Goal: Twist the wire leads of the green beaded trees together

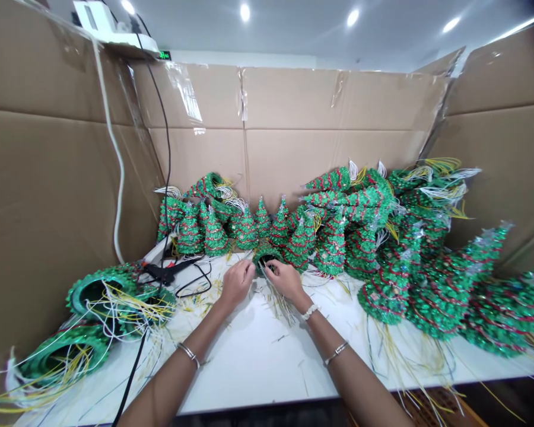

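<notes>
A small green tinsel Christmas tree [262, 257] lies on its side at the middle of the table, its hollow, dark base facing me. My left hand [238, 281] is closed on the left edge of that base. At the right of the opening is my right hand [286, 281], its fingers pinched together on thin wires [283, 305] that trail from the base toward me. The tree's tip is hidden behind the base and the trees beyond. How many wires are between the right fingertips is too small to make out.
Several decorated trees [333, 243] stand and lie in piles along the back and right. Hollow trees [100, 290] with loose white and yellow wires lie left, near a black glue gun [167, 273] and its cord. Cardboard walls [293, 154] surround the white table [258, 367], strewn with wire scraps.
</notes>
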A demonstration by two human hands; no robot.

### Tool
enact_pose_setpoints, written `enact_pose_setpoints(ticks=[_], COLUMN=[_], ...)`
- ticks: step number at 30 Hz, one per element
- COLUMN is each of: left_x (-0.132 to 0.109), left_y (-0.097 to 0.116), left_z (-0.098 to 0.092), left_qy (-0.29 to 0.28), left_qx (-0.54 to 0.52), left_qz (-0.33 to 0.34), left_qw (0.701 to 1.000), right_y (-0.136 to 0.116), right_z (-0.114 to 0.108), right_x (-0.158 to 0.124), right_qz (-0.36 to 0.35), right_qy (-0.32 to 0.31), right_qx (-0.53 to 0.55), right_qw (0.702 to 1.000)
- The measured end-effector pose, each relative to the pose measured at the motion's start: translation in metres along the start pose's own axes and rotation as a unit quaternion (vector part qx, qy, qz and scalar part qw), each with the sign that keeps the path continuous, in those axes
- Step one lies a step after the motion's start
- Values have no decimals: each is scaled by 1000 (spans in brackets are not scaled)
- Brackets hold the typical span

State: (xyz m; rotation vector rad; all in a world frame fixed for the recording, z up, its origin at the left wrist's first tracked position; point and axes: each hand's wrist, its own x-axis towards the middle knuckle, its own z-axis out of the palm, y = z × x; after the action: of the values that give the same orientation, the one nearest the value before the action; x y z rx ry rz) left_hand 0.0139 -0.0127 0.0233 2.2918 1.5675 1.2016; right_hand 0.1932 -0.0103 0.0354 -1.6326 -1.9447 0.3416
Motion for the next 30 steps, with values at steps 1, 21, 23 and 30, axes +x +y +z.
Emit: enact_pose_setpoints(ticks=[1,21,23,30], left_x=[-1,4,4,2], left_y=[-1,-12,-12,-15], left_z=[1,23,25,27], left_qy=[7,-159,-163,-138], left_qx=[-17,184,193,171], left_qz=[6,16,24,57], left_qw=[1000,970,967,974], right_y=[0,7,6,1], right_z=[1,12,12,7], right_x=[0,2,1,-4], right_qz=[0,-10,-10,-9], right_qy=[0,-17,-20,-19], right_qx=[-5,-40,-39,-121], right_qw=[1000,999,999,992])
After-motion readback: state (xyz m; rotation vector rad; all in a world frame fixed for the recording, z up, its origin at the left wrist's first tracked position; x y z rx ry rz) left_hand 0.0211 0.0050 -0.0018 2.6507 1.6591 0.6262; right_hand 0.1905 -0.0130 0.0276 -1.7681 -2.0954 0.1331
